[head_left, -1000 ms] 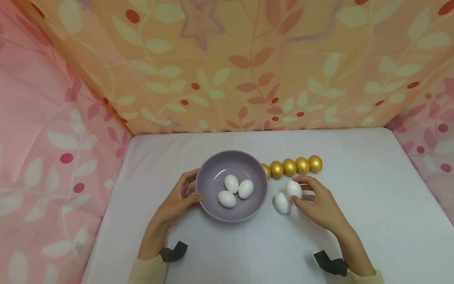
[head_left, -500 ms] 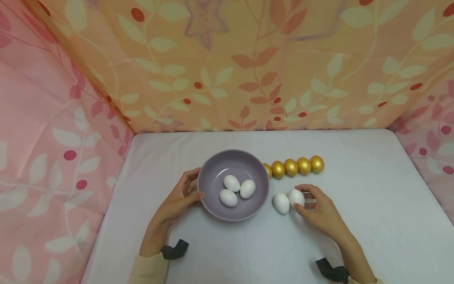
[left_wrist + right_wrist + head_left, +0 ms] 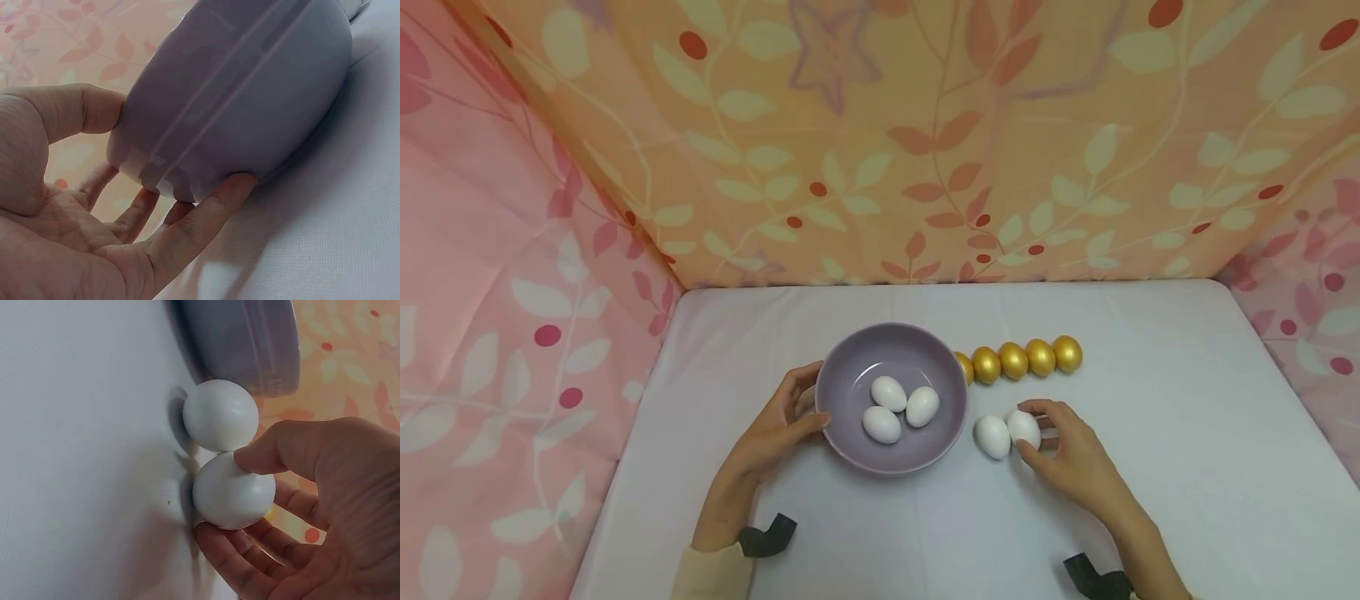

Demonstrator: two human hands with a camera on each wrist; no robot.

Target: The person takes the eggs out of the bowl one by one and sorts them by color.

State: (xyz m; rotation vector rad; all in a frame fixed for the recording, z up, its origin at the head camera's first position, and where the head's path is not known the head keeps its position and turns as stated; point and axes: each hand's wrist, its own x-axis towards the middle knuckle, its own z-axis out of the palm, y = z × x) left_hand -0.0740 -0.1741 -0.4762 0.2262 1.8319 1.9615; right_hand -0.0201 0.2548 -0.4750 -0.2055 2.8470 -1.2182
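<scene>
My left hand [image 3: 782,417] holds the left side of a mauve bowl [image 3: 842,400], its thumb at the rim and its fingers against the outer wall in the left wrist view. Inside the bowl lie three white eggs [image 3: 882,424]. Right of it, my right hand [image 3: 1071,454] pinches a white egg [image 3: 234,490] between thumb and fingers, low over the table. Another white egg [image 3: 220,415] lies right beside that one, between it and the bowl [image 3: 240,344].
A row of several golden eggs [image 3: 1013,361] runs behind and to the right of the bowl, which partly hides the leftmost one. All stand on a white-covered table [image 3: 1150,375]. Patterned orange cloth [image 3: 865,167] hangs at the back, with pink cloth [image 3: 512,250] at the left.
My right hand has brought its white egg slightly nearer to me and down beside the other loose egg. The left hand and the bowl have stayed in place.
</scene>
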